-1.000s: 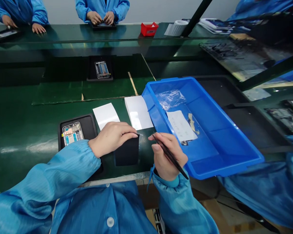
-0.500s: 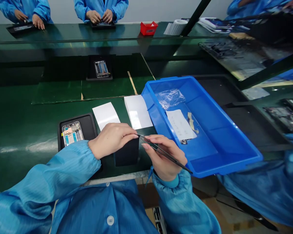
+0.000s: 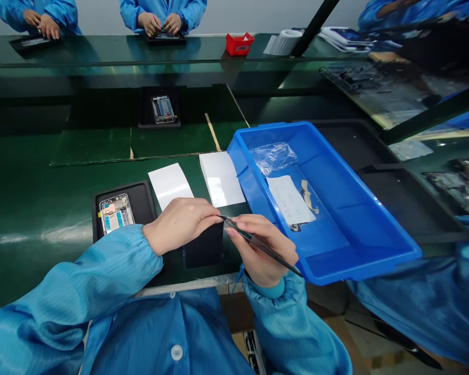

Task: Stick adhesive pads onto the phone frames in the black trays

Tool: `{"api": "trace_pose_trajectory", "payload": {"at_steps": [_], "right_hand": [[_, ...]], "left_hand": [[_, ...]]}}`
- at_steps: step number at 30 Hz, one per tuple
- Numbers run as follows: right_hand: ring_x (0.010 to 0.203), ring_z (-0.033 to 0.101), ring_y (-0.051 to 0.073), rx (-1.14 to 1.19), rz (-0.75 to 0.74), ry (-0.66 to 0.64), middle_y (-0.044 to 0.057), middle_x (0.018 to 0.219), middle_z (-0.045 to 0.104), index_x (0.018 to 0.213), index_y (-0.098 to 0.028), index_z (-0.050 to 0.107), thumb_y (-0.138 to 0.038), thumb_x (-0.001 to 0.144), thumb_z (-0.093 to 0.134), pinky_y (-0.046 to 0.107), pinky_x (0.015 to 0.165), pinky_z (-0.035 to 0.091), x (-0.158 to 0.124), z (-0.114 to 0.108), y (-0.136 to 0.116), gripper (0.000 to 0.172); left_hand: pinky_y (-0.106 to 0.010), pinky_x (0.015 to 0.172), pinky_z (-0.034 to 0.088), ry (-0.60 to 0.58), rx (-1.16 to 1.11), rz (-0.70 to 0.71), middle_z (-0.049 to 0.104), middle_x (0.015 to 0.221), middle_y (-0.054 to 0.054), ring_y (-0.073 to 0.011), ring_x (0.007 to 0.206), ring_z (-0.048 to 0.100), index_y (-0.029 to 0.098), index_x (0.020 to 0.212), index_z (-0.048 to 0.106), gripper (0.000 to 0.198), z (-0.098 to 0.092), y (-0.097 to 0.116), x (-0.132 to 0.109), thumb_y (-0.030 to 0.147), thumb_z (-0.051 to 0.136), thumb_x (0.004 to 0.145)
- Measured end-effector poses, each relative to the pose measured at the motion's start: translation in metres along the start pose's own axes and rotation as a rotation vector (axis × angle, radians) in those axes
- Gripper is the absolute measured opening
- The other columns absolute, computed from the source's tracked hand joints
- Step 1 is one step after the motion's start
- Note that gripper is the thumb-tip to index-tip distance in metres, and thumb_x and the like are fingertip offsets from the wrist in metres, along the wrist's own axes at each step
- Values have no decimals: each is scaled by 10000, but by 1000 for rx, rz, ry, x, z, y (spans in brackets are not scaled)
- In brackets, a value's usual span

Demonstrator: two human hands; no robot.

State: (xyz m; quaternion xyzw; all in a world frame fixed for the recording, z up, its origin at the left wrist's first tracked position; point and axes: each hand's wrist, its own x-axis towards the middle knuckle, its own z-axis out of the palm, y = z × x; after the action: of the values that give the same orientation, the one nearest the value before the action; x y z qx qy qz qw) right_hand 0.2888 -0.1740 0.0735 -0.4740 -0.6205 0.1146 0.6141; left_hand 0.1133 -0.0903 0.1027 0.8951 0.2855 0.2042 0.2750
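My right hand grips dark tweezers, whose tips point left toward my other hand. The fingertips of my left hand are pinched together right at those tips; whatever is between them is too small to make out. Beneath both hands lies a black rectangular pad on the green bench. An opened phone rests in a black tray to the left, partly covered by my sleeve. Just beyond my hands are a white sheet and a stack of white sheets.
A blue bin on the right contains a plastic bag, a paper slip and a tan strip. Farther back, another phone frame lies in a tray. Co-workers work across the bench, near a red box.
The tweezers have shifted slightly in my right hand, and their arms look closer together. My left hand barely moves. Across the bench, the left co-worker's hands have come together.
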Motion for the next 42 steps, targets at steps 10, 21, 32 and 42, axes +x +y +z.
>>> {"api": "trace_pose_trajectory", "payload": {"at_steps": [10, 21, 32, 42], "right_hand": [[794, 710, 222, 20, 17, 9, 45, 884, 731, 910, -236, 701, -40, 741, 790, 394, 714, 614, -1, 1, 2, 273], [756, 700, 212, 24, -2, 23, 40, 865, 732, 901, -236, 710, -12, 725, 789, 385, 696, 598, -1, 2, 3, 296], [750, 712, 226, 20, 192, 179, 23, 788, 727, 807, -234, 694, -152, 751, 809, 392, 697, 594, -6, 9, 3, 152], [579, 624, 142, 258, 641, 193, -9, 617, 660, 731, -184, 698, -276, 697, 871, 294, 618, 517, 13, 15, 11, 199]], "left_hand": [[-248, 719, 489, 11, 8, 7, 741, 908, -28, -160, 810, 675, 183, 955, 734, 237, 1, -1, 0, 303, 532, 980], [-254, 721, 498, 17, 4, 6, 742, 897, -27, -162, 804, 679, 178, 948, 736, 227, 0, -2, 1, 293, 542, 975], [-292, 745, 522, -68, 140, -65, 726, 959, -45, -193, 855, 688, 183, 1002, 701, 233, 5, -2, 2, 316, 509, 989], [-367, 867, 517, -27, 245, -211, 667, 1093, -135, -270, 1025, 642, 99, 1125, 620, 330, 12, -18, 16, 362, 620, 926]]}}
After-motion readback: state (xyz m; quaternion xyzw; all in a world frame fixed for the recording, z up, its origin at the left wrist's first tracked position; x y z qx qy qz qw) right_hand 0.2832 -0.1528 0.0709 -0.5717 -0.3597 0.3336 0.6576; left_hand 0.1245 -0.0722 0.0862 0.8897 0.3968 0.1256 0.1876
